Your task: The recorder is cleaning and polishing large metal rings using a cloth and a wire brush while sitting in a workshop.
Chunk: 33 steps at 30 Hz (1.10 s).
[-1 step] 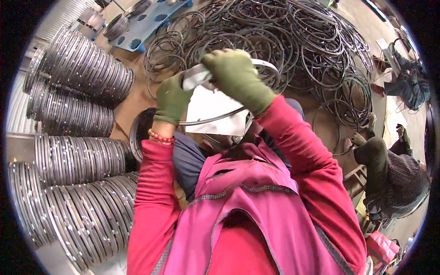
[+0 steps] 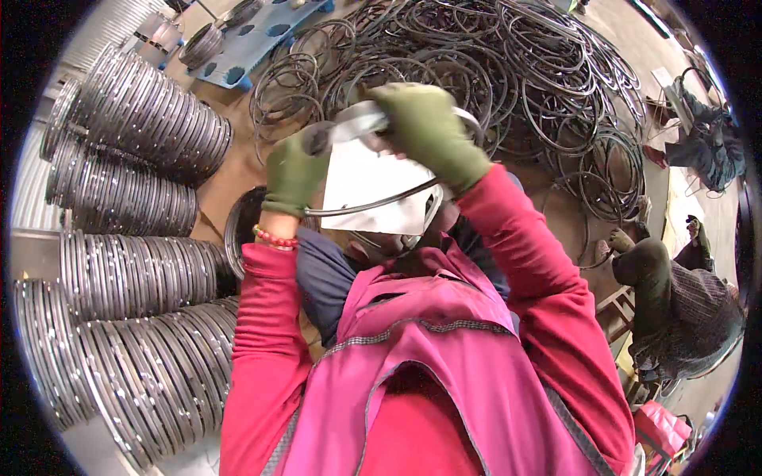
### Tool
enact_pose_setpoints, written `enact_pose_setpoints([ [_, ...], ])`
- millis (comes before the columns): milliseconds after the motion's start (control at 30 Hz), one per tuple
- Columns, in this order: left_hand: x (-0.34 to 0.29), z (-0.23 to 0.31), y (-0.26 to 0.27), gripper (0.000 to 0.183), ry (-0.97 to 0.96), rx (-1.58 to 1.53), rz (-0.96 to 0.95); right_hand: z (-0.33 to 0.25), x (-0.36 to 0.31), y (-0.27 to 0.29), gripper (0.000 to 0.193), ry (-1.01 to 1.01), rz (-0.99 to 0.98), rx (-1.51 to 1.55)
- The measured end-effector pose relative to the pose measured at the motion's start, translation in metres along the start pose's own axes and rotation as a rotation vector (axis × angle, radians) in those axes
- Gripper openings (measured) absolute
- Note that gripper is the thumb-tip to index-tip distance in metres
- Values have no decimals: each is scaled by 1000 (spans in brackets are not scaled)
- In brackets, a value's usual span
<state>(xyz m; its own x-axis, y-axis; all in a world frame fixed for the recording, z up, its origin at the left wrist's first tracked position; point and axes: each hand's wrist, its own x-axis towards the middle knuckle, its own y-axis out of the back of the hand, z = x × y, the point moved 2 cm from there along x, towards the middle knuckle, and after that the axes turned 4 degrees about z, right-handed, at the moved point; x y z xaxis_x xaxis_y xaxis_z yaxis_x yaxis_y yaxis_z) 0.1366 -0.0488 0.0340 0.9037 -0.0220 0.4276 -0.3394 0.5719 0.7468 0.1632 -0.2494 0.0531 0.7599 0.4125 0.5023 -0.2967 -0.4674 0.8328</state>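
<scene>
My left arm point(image 2: 266, 341), one, red-sleeved, extends forward nearly straight; its left wrist point(image 2: 281, 223), bare in a narrow band, carries a beaded bracelet point(image 2: 274, 238) at the cuff, and my left hand point(image 2: 295, 174), gloved in green, stands upright with its fingers curled closed. My right arm point(image 2: 536, 250), one, likewise red-sleeved, slants forward and inward to the left; my right hand point(image 2: 429, 131), also green-gloved, reaches farther forward than the left, back upward, fingers bent over and blurred, the two hands near each other but apart.
</scene>
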Motion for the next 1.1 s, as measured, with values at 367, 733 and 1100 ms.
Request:
enact_pose_setpoints([
  [367,4,16,-17,24,-263,144,4,-33,-5,6,32,97,-10,-153],
  [733,3,0,1,27,35,112,-77,29,-29,-4,42,-60,190,19],
  [1100,-2,-35,11,31,22,-59,-34,49,-37,-1,48,-91,92,297],
])
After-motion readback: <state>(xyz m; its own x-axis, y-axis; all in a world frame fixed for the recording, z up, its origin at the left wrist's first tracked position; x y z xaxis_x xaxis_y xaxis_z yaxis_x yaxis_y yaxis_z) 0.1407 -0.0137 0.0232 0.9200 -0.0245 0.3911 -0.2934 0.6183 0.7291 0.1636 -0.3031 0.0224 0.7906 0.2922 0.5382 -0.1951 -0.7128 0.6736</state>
